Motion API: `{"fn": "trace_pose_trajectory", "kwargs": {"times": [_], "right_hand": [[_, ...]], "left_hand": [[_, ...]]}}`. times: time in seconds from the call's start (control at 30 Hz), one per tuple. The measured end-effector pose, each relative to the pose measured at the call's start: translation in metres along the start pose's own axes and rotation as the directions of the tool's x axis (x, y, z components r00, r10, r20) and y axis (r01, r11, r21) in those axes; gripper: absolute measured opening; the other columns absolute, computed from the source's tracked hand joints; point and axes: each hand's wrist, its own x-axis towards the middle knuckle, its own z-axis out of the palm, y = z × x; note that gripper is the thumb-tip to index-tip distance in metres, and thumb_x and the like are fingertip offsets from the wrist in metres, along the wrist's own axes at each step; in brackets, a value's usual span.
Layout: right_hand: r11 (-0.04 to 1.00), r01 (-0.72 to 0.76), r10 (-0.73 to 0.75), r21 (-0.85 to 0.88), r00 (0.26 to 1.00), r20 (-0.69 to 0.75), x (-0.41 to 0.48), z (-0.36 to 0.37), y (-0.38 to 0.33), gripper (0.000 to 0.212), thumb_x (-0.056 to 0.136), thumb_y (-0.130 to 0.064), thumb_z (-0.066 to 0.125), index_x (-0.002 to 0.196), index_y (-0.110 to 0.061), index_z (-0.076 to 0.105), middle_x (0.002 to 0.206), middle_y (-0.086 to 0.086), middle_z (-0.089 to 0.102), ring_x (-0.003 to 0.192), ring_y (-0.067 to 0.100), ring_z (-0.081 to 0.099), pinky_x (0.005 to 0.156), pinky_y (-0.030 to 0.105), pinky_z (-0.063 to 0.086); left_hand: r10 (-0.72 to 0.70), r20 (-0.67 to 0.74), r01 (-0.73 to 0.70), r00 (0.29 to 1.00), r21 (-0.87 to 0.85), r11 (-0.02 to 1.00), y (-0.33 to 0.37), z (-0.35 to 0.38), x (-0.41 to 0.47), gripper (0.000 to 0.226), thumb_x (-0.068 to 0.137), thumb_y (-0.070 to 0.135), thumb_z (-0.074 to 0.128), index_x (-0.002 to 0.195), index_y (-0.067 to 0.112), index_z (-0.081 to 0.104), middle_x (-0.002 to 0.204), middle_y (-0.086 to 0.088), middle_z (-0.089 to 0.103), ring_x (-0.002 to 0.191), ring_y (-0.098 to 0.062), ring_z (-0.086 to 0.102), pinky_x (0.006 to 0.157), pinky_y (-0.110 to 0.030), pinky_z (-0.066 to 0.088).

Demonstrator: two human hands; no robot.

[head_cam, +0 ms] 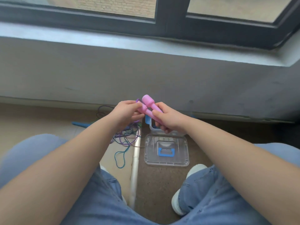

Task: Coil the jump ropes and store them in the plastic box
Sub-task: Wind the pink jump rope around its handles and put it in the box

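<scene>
We see two pink handles (148,105), long axes pointing toward eleven o'clock, clasped side by side: left hand (125,112) and right hand (168,118) both closed around them.

Indoor room: window (97,7) sill, tiled floor (40,120).

Your single head-worn camera looks steeply forward and down, close over your knees, toward the window sill (146,51) ahead.
</scene>
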Motion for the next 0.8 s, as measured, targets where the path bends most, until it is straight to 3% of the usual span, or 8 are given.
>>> {"fn": "trace_pose_trajectory", "kwargs": {"times": [0.17,0.3,0.43,0.57,0.63,0.7,0.73,0.8], "right_hand": [[0.999,0.033,-0.034,0.026,0.999,0.018,-0.017,-0.027,-0.006,0.02,0.102,-0.035,0.047,0.121,-0.029,0.048,0.076,0.005,0.05,0.052,0.014,0.037,0.048,0.026,0.032],[0.971,0.008,-0.029,0.239,0.996,0.085,-0.026,-0.049,-0.01,0.012,0.107,-0.029,0.042,0.116,-0.027,0.049,0.072,0.004,0.045,0.049,0.011,0.026,0.048,0.023,0.021],[0.933,-0.066,-0.002,0.353,0.982,0.189,-0.024,-0.062,-0.004,0.012,0.107,-0.034,0.043,0.11,-0.028,0.052,0.067,0.001,0.045,0.05,0.011,0.022,0.044,0.02,0.019],[0.9,-0.102,-0.009,0.423,0.968,0.252,-0.02,-0.062,0.013,0.009,0.107,-0.033,0.045,0.109,-0.027,0.052,0.068,0.0,0.045,0.049,0.01,0.021,0.044,0.019,0.018],[0.896,-0.079,-0.012,0.437,0.98,0.2,-0.016,-0.06,0.021,0.01,0.106,-0.031,0.047,0.111,-0.024,0.052,0.067,0.001,0.045,0.046,0.009,0.022,0.044,0.019,0.018],[0.896,-0.044,0.018,0.441,0.998,0.064,-0.008,-0.057,0.022,0.02,0.104,-0.034,0.051,0.116,-0.019,0.054,0.068,0.002,0.046,0.045,0.01,0.026,0.043,0.02,0.022],[0.926,-0.009,0.023,0.377,0.999,-0.033,-0.002,-0.057,0.022,0.025,0.102,-0.038,0.054,0.116,-0.017,0.055,0.069,0.002,0.049,0.045,0.011,0.032,0.044,0.022,0.027],[0.999,0.049,-0.049,-0.006,0.973,-0.225,0.011,-0.056,0.026,0.028,0.099,-0.046,0.053,0.112,-0.022,0.056,0.078,-0.001,0.061,0.058,0.016,0.053,0.053,0.03,0.043]], "left_hand": [[-0.033,0.069,0.008,0.997,0.327,0.945,0.034,-0.001,-0.006,0.024,0.096,0.022,0.055,0.109,0.009,0.069,0.104,-0.008,0.075,0.091,-0.015,0.072,0.086,-0.039,0.06],[0.261,0.013,-0.18,0.965,0.758,0.627,0.045,-0.003,0.012,0.035,0.086,0.024,0.066,0.119,0.023,0.054,0.117,0.001,0.06,0.1,-0.015,0.061,0.09,-0.034,0.053],[0.33,0.217,-0.387,0.919,0.66,0.643,0.026,0.016,0.025,0.045,0.093,0.039,0.051,0.137,0.028,0.044,0.126,0.009,0.056,0.113,-0.006,0.056,0.103,-0.034,0.044],[0.271,0.279,-0.373,0.921,0.435,0.82,0.003,0.05,0.033,0.019,0.09,0.021,0.042,0.101,0.028,0.055,0.082,0.013,0.059,0.067,0.001,0.055,0.066,-0.03,0.049],[0.164,0.295,-0.282,0.941,0.421,0.862,-0.013,0.063,0.038,0.014,0.094,0.022,0.044,0.096,0.021,0.058,0.073,0.005,0.057,0.062,-0.007,0.052,0.059,-0.031,0.046],[0.044,0.305,-0.191,0.951,0.474,0.859,-0.026,0.072,0.041,0.021,0.097,0.031,0.044,0.111,0.019,0.053,0.077,0.002,0.055,0.064,-0.012,0.052,0.061,-0.031,0.049],[0.015,0.304,-0.194,0.953,0.569,0.799,-0.031,0.074,0.043,0.02,0.099,0.033,0.043,0.113,0.02,0.048,0.078,0.004,0.055,0.062,-0.012,0.052,0.061,-0.029,0.048],[0.027,0.328,-0.286,0.944,0.776,0.562,-0.035,0.077,0.046,0.012,0.102,0.032,0.04,0.1,0.021,0.043,0.077,0.004,0.053,0.065,-0.016,0.052,0.063,-0.031,0.043]]}}
